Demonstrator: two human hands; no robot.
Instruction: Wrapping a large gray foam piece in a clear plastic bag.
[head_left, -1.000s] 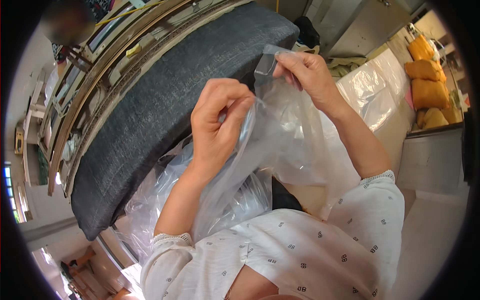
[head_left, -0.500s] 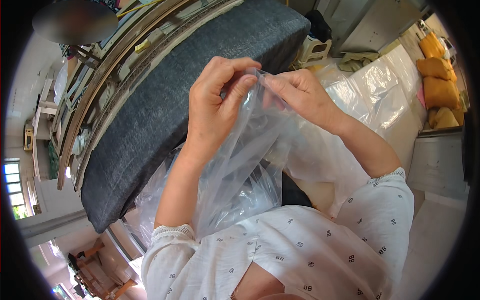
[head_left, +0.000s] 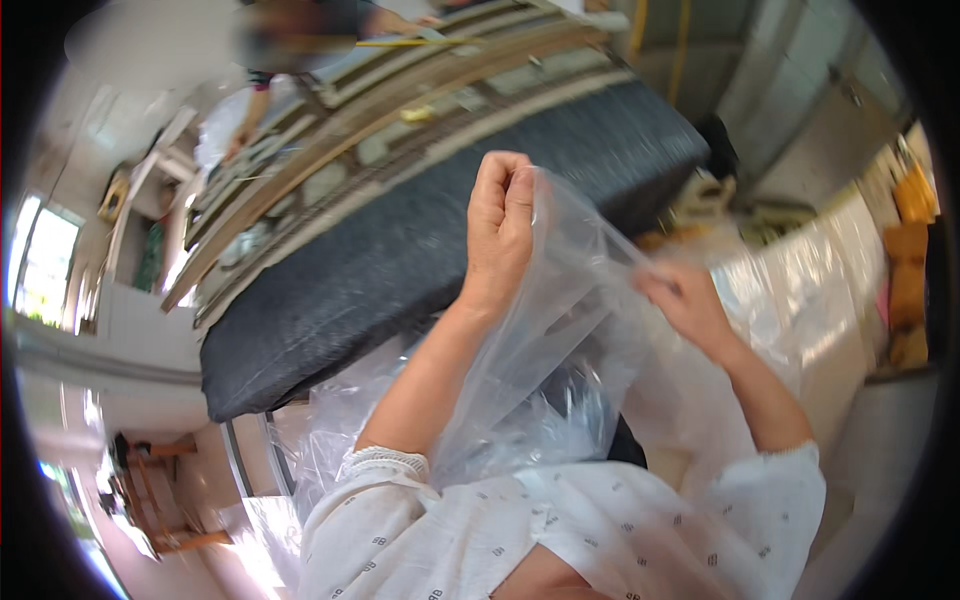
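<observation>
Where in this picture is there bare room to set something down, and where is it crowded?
The dark cushion is bare from the left hand out to its left end, between the wooden frame and its near edge. Crowded: the clear bag fills the space between both hands, right hand included, and more plastic is heaped below.

Long dark grey upholstered cushion slanting from lower left to upper right, resting against a wooden frame of pale slats along its far edge. More crumpled clear plastic heaped under the cushion's near edge. Stack of yellow-orange cushions at far right, beside a sheet of shiny plastic wrap. Small wooden stool on the floor at lower left. Bright window at the left rim. Another person, blurred, beyond the frame's far end.
</observation>
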